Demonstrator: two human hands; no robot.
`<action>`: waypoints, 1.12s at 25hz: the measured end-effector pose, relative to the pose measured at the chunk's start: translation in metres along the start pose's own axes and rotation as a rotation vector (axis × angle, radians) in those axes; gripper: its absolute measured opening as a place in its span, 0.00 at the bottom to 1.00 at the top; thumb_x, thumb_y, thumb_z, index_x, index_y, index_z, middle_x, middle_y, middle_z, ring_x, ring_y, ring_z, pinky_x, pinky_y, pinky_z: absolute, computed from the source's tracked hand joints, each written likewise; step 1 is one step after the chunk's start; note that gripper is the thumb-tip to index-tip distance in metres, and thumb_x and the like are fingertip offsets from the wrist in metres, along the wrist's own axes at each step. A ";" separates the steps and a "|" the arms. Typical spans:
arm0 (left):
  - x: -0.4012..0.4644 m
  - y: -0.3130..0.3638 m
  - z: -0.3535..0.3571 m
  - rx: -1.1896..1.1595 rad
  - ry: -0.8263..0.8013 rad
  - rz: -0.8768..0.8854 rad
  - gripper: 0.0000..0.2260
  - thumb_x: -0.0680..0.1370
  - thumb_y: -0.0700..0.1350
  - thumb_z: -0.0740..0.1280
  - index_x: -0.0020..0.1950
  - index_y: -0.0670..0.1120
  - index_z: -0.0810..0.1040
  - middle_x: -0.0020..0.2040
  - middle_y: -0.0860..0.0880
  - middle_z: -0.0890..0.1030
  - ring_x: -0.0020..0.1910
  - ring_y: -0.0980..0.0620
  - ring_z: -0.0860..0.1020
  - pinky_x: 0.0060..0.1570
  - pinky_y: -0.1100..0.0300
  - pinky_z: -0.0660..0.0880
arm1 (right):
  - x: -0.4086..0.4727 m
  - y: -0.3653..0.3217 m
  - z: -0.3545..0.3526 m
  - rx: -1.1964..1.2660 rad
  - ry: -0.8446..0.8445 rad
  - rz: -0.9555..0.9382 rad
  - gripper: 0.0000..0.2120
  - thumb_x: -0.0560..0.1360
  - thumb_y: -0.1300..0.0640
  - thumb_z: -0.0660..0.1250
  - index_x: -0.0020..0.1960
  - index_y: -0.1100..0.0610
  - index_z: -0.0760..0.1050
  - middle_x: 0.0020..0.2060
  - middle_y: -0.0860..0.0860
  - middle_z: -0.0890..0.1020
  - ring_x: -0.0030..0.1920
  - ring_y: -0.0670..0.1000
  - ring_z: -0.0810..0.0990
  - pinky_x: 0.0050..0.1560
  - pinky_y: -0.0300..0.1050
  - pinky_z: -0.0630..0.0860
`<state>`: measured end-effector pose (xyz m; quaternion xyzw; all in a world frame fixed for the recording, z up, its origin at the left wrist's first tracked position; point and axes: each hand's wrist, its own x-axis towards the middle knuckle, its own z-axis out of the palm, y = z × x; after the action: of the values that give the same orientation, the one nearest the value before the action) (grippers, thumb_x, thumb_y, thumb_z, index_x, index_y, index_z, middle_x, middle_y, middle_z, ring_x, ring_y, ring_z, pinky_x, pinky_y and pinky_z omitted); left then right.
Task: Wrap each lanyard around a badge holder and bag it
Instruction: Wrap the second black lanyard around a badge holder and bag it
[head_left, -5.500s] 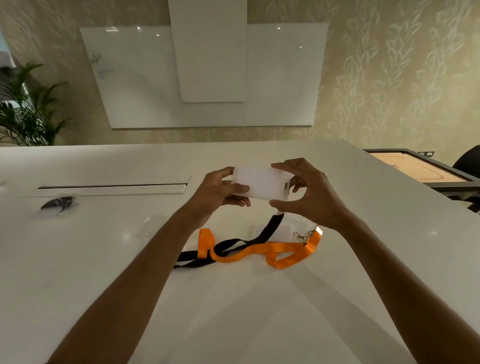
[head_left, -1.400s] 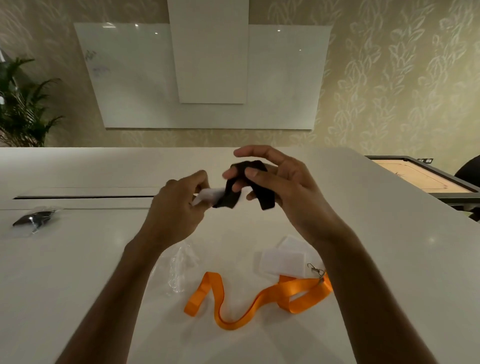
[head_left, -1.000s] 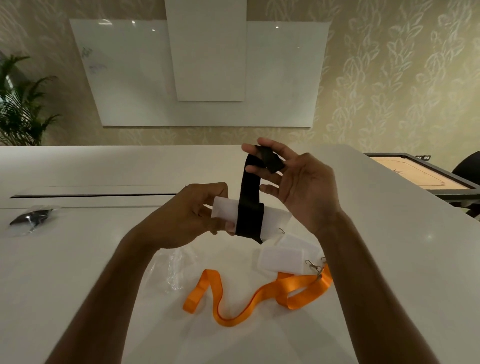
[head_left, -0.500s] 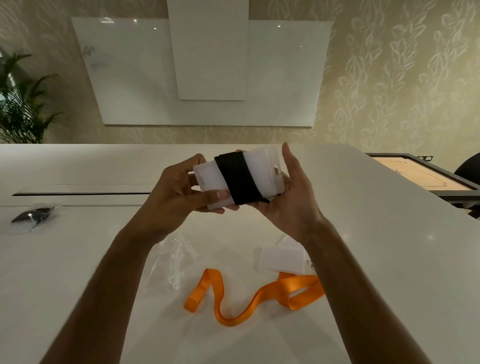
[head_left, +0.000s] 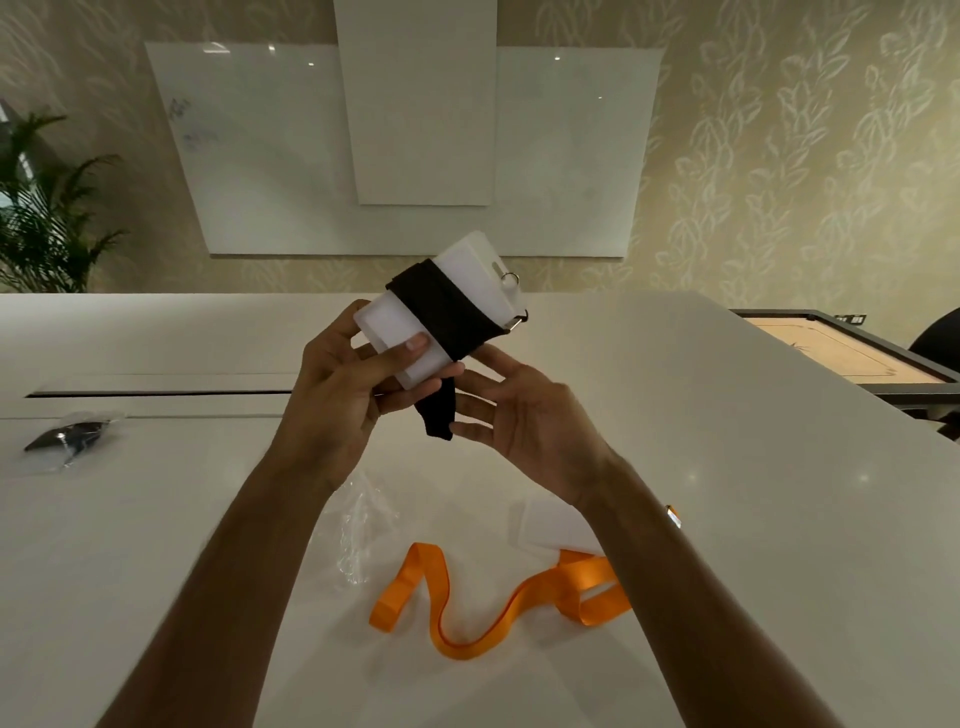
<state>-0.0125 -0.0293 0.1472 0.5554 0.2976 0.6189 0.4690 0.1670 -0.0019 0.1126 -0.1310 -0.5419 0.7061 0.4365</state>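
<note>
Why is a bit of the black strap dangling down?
The black lanyard is wound around the badge holder, but its tail end hangs loose below, between the left hand and the right hand. It isn't tucked in yet.

— Office meeting room?
— Looks so: long white tabletop (head_left: 156, 519) with a cable slot (head_left: 156, 393), glass whiteboard (head_left: 260, 156) across the upper wall, potted plant (head_left: 47, 223) at far left.

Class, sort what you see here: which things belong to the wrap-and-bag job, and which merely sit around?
Job:
black lanyard
held badge holder
orange lanyard
spare badge holder
clear bag
bagged set

Lying about:
plant
whiteboard
game board
</note>
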 end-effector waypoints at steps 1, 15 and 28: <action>0.000 -0.001 0.000 0.017 0.018 -0.003 0.23 0.69 0.42 0.68 0.65 0.46 0.70 0.57 0.41 0.80 0.48 0.40 0.83 0.44 0.55 0.82 | 0.000 0.002 0.002 -0.149 0.032 -0.004 0.23 0.74 0.62 0.62 0.68 0.53 0.71 0.55 0.54 0.83 0.55 0.53 0.82 0.55 0.46 0.78; 0.003 -0.001 -0.016 0.273 0.316 0.175 0.13 0.76 0.42 0.68 0.61 0.45 0.74 0.48 0.45 0.82 0.36 0.47 0.84 0.38 0.57 0.82 | -0.008 -0.013 0.010 -0.864 0.370 -0.304 0.08 0.80 0.61 0.65 0.49 0.61 0.82 0.38 0.54 0.84 0.37 0.50 0.79 0.45 0.54 0.77; 0.001 -0.013 -0.004 0.378 0.286 0.146 0.09 0.66 0.42 0.75 0.42 0.51 0.79 0.36 0.54 0.80 0.36 0.59 0.79 0.35 0.62 0.77 | -0.016 -0.025 0.021 -0.993 0.594 -0.601 0.10 0.80 0.63 0.64 0.57 0.56 0.81 0.40 0.45 0.84 0.41 0.43 0.83 0.42 0.42 0.80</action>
<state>-0.0128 -0.0230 0.1353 0.5599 0.4307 0.6568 0.2640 0.1741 -0.0265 0.1379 -0.3495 -0.6731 0.1525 0.6337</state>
